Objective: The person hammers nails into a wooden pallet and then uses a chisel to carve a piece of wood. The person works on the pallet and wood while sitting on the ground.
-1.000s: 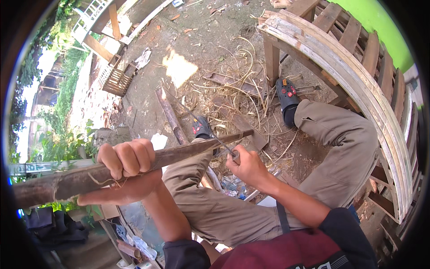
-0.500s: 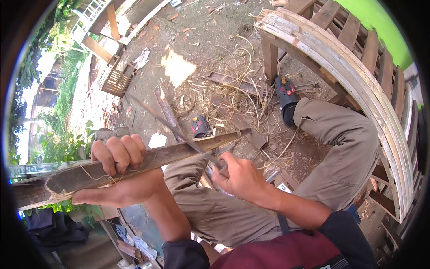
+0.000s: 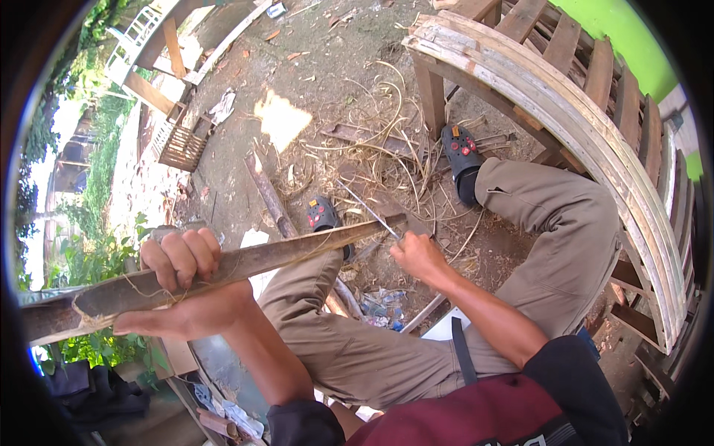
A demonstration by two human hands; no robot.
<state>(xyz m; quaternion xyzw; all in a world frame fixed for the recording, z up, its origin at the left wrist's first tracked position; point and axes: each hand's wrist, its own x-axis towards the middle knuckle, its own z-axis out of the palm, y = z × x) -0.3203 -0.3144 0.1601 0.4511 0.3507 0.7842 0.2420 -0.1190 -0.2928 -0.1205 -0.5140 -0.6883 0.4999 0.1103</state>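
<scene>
Right hand [image 3: 420, 256], closed round a thin-bladed tool [image 3: 364, 204], moved tipward along the brown strip [image 3: 297, 251]; left hand [image 3: 204, 306] (4 fingers showing) clasps it.

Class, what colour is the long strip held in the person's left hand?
The long strip is mostly dull brown, showing best in the head view.

Dirt floor [image 3: 327, 78], sunlit patch [image 3: 281, 120]; slatted bench [image 3: 558, 117]; probably green wall [image 3: 625, 48].

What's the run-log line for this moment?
left hand: gripping tapered wooden strip | right hand: holding slender blade near strip's tip | slatted bench: right
</scene>
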